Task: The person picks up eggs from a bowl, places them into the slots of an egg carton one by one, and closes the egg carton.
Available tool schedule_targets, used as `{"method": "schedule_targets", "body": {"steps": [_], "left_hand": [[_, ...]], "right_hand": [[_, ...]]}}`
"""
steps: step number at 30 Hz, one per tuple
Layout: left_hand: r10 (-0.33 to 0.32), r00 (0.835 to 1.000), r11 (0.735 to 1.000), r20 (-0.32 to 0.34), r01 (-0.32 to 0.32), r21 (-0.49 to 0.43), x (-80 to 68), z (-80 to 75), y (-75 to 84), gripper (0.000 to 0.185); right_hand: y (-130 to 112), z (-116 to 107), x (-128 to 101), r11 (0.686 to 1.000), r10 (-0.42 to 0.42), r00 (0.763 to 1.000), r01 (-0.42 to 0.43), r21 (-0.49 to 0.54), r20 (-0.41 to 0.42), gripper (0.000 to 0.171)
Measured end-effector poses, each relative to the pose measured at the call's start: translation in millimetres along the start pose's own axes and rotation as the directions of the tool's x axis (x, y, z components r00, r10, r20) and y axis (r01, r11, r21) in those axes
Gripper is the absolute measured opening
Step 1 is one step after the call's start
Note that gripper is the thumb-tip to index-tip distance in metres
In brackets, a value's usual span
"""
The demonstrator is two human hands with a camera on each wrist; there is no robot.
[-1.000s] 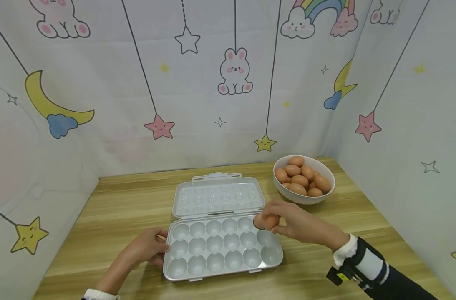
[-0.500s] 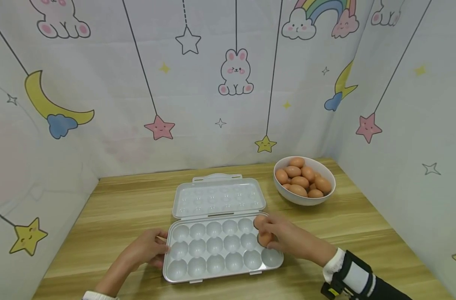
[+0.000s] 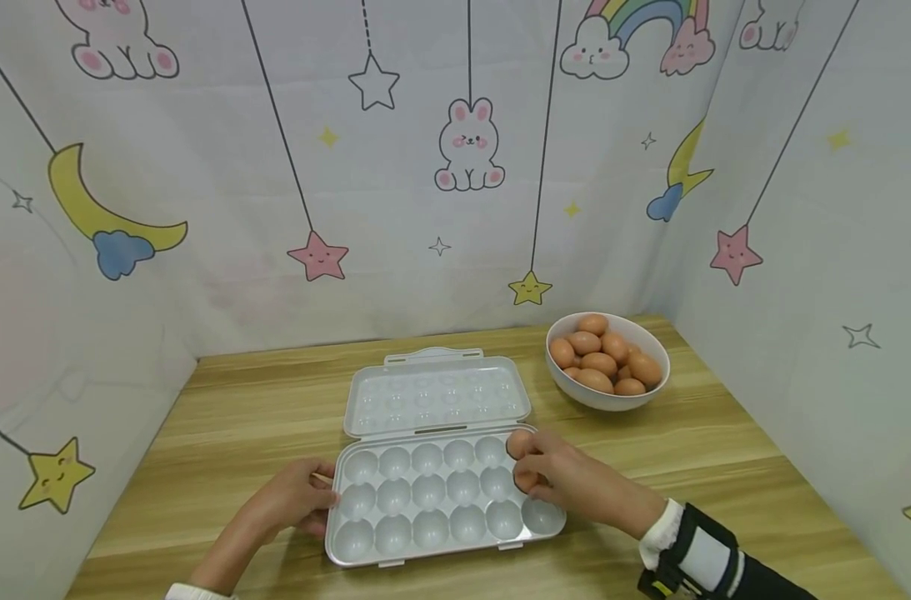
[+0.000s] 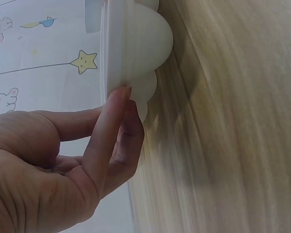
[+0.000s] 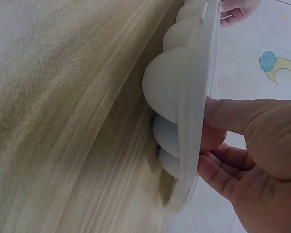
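Note:
A white plastic egg carton [image 3: 410, 502] lies open, its lid [image 3: 440, 392] folded back toward the wall. My left hand [image 3: 293, 498] pinches the carton's left rim; the left wrist view shows the thumb and fingers of that hand [image 4: 87, 150] at the edge. At the other end, my right hand [image 3: 575, 479] holds a brown egg [image 3: 526, 479] in the middle cup of the rightmost column. Fingers partly cover this egg [image 5: 212, 138], also visible in the right wrist view. Behind it, another brown egg [image 3: 518, 444] sits in the back right cup.
A white bowl [image 3: 605, 402] heaped with brown eggs [image 3: 598, 362] stands at the back right of the wooden table [image 3: 260, 400]. Patterned cloth walls [image 3: 395, 183] rise behind the table and on both sides.
My right hand has come down and nearer with its egg, from above the carton's back right corner into the middle cup. The left hand has stayed on the rim.

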State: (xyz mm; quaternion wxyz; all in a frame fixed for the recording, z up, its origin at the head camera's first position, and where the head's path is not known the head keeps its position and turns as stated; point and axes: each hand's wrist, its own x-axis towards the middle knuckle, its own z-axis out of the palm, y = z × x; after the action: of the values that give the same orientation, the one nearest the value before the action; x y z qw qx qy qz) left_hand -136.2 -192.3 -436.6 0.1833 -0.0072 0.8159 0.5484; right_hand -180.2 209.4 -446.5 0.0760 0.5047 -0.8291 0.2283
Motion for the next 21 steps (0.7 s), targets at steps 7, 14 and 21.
{"method": "schedule_targets", "body": {"steps": [7, 14, 21], "left_hand": [[-0.010, 1.000, 1.000, -0.004, 0.010, 0.006, 0.0, 1.0, -0.2, 0.039], [-0.006, 1.000, 1.000, -0.003, 0.006, 0.008, 1.5, 0.3, -1.4, 0.040], [-0.009, 1.000, 1.000, -0.004, 0.009, 0.006, 2.0, 0.4, -2.2, 0.040]], "right_hand": [[-4, -1, -2, 0.998, 0.069, 0.997, -0.069, -0.010, 0.024, 0.026], [-10, -7, -1, 0.988, 0.125, 0.992, -0.124, -0.087, 0.005, 0.030], [-16, -27, 0, 0.975, 0.202, 0.979, -0.200, -0.094, 0.014, 0.028]]}}
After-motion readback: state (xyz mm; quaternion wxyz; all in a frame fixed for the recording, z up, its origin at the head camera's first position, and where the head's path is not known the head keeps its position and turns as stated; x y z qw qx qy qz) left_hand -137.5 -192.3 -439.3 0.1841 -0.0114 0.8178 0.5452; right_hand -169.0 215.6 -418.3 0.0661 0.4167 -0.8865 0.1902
